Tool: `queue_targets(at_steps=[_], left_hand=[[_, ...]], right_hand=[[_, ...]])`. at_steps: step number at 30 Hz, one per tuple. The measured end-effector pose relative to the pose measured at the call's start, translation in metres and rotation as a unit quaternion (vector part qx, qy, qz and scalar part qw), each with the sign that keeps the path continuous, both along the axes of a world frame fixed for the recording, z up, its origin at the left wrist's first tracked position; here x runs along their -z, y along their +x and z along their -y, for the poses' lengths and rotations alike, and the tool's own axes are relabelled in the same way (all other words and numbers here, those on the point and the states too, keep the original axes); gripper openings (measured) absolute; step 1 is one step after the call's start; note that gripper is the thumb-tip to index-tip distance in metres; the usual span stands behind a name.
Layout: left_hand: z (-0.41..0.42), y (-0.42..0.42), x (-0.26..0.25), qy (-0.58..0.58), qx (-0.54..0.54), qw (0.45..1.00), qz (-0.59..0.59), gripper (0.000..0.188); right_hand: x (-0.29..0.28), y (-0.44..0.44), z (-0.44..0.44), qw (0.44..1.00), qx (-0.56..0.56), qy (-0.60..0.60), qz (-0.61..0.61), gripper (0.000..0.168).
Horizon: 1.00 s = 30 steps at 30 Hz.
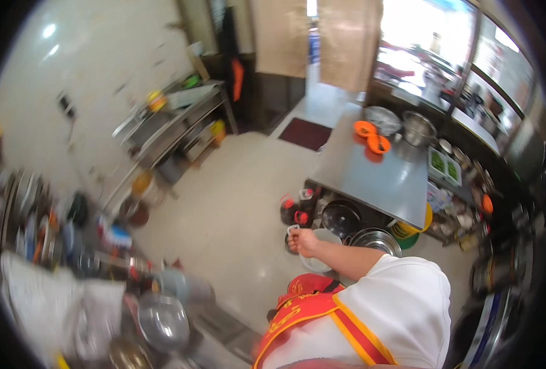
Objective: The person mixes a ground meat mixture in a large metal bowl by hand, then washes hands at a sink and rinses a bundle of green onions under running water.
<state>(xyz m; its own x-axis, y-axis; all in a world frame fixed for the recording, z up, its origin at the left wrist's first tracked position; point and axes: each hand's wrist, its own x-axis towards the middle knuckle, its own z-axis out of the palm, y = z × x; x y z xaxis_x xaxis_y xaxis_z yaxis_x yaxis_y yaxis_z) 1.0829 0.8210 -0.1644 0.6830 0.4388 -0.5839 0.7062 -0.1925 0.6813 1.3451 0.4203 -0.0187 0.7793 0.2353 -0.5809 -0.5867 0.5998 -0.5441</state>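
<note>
My right hand [303,242] reaches out from a white short sleeve, its fingers curled. A pale loop-like handle [293,227] and a dark container [290,245] show right at the fingertips; whether the fingers grip them is unclear. Below and behind the wrist sits a white bucket [317,264], partly covered by the forearm. Several dark plastic jugs with red caps [288,211] stand on the floor just beyond the hand. My left hand is out of view. A red apron with yellow trim [296,306] hangs on my front.
A steel table [360,170] holds orange bowls [378,144] and a metal pot [418,128]. Underneath are a black pan [341,217] and steel basins [375,241]. A steel sink [148,131] lines the far wall. A round metal lid [163,321] lies at lower left.
</note>
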Motion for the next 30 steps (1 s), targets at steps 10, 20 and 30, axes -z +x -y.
queue_targets(at_steps=[10,20,30], left_hand=[[-0.067,0.336,0.013,0.066,0.087,0.994,-0.017,0.029],[-0.208,0.564,0.016,0.057,-0.071,0.995,-0.039,0.029],[-0.353,0.887,0.023,0.113,0.184,0.971,-0.103,0.029]], right_hand=[[0.053,0.306,-0.056,0.991,0.103,0.017,-0.09,0.027],[-0.044,0.657,-0.21,0.999,-0.034,-0.009,0.002,0.023],[0.008,0.9,-0.287,0.988,0.12,-0.026,-0.091,0.02]])
